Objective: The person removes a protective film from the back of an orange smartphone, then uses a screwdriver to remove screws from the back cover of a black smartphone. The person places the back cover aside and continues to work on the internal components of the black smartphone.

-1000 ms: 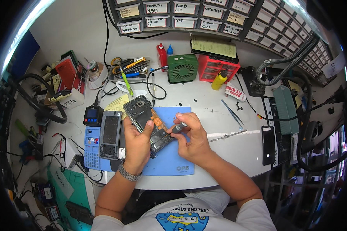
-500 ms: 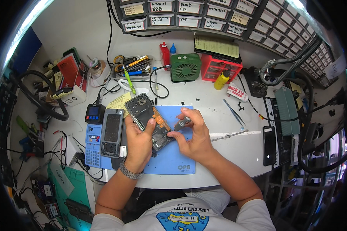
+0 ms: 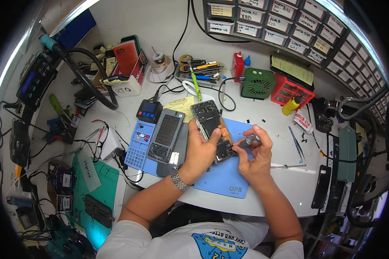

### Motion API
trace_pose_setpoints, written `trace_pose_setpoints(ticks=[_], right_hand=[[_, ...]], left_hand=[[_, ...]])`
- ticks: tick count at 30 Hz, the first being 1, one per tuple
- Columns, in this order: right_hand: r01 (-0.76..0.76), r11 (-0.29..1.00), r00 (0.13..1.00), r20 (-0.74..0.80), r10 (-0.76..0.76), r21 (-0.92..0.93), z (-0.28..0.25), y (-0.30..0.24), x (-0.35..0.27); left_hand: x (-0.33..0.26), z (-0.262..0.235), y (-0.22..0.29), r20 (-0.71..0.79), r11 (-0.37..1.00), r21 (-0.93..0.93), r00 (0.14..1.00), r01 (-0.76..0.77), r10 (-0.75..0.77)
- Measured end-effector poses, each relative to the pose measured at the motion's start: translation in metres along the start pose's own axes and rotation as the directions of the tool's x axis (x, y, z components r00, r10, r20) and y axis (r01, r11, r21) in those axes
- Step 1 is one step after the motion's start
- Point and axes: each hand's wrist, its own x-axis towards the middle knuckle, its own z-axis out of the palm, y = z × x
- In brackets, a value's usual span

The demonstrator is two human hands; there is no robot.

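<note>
My left hand [image 3: 201, 151] is wrapped round the edges of an opened phone [image 3: 208, 122], held tilted over a blue work mat [image 3: 222, 183]. Inside the phone show dark parts, and an orange flex cable [image 3: 224, 132] runs along its right side. My right hand [image 3: 256, 159] pinches a grey-handled screwdriver [image 3: 248, 141], angled toward the phone's lower right edge. The screwdriver's tip is hidden or too small to make out. Left of the phone lies a grey phone mid-frame or cover [image 3: 166, 134], overlapping a dark flat panel [image 3: 177, 151].
A blue parts tray [image 3: 136, 153] and a small black device [image 3: 149, 111] stand at the left. Behind are a tool tray [image 3: 202, 71], a green fan [image 3: 258, 83] and a red drawer box [image 3: 291, 89]. Tweezers [image 3: 296, 144] and a thin metal tool [image 3: 287, 166] lie at the right.
The whole view has swung left, so the bench appears shifted right. Both hands keep their holds on the phone and the screwdriver, with the phone turned slightly more upright in the picture.
</note>
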Motion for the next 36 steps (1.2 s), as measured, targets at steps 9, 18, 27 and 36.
trace_pose_setpoints(ticks=[9,18,27,36], right_hand=[[-0.088,0.994,0.996,-0.006,0.088,0.063,0.003,-0.005,-0.002],[-0.346,0.865,0.917,-0.064,0.394,0.364,0.004,-0.013,0.008],[-0.470,0.882,0.881,-0.054,0.471,0.024,-0.016,-0.002,0.007],[-0.438,0.899,0.899,-0.042,0.436,-0.028,-0.019,-0.006,0.007]], left_hand=[[0.005,-0.008,-0.013,-0.004,0.994,0.090,0.998,-0.059,0.059],[-0.002,-0.002,0.008,-0.028,0.999,0.039,0.999,-0.019,0.020],[0.003,-0.005,-0.005,-0.007,0.994,0.048,0.995,-0.097,0.097],[0.007,-0.016,-0.009,0.017,0.982,0.107,0.988,-0.155,0.154]])
